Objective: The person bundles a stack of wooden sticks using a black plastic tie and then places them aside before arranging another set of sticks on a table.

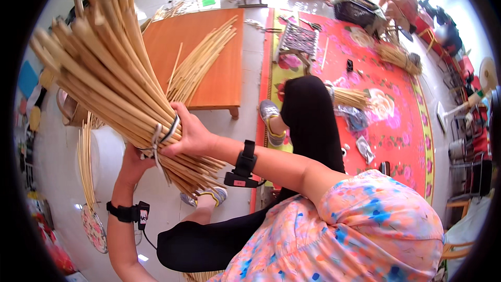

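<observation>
The bundle (128,94) is clasped at its tie (155,137) by the right hand (190,132), closure of the left hand (136,166) being hidden; stiff, top-heavy handling is expected, best held there.

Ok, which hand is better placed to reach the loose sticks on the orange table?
Probably the right hand: it looks nearer the loose sticks, while the left hand is on the far side of the tied bundle. Both are gripping it, though.
</observation>
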A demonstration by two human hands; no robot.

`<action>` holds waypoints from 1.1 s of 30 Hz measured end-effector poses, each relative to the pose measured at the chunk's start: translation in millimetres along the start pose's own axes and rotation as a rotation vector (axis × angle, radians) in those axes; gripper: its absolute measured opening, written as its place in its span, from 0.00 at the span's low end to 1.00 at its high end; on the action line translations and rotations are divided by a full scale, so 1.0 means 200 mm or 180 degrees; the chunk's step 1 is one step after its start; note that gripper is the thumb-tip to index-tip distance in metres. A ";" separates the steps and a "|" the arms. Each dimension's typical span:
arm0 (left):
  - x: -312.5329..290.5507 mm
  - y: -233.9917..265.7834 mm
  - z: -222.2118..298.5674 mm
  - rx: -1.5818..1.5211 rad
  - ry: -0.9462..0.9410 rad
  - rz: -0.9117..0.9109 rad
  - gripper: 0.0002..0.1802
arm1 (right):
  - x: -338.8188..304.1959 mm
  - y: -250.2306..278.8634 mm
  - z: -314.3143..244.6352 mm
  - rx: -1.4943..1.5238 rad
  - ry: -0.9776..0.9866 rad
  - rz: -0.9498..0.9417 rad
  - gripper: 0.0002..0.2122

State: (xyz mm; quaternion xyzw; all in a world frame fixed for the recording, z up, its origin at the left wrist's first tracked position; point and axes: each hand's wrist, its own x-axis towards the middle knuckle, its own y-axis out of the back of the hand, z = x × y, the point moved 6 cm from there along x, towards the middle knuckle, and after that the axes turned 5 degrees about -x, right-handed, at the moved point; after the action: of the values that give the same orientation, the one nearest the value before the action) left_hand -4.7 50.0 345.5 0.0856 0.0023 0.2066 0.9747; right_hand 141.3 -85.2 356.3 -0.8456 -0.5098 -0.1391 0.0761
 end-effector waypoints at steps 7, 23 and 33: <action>0.12 -0.34 0.34 0.0992 -0.0577 0.0194 0.24 | 0.00 0.25 -0.05 -0.0011 0.0520 0.0975 0.41; 0.35 -0.62 0.36 0.0967 -0.0412 -0.0255 0.29 | -0.11 0.36 0.18 0.2258 -0.0055 0.1037 0.26; 0.05 -0.57 0.03 0.0452 0.0999 -0.0055 0.41 | -0.43 0.02 0.49 0.2754 -0.1179 0.1239 0.32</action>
State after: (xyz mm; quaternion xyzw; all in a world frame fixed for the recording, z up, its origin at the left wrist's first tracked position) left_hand 49.9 -49.1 333.6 0.1209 0.1698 0.2083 0.9556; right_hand 122.9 -133.7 235.7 -0.8264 -0.3587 0.2537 0.3521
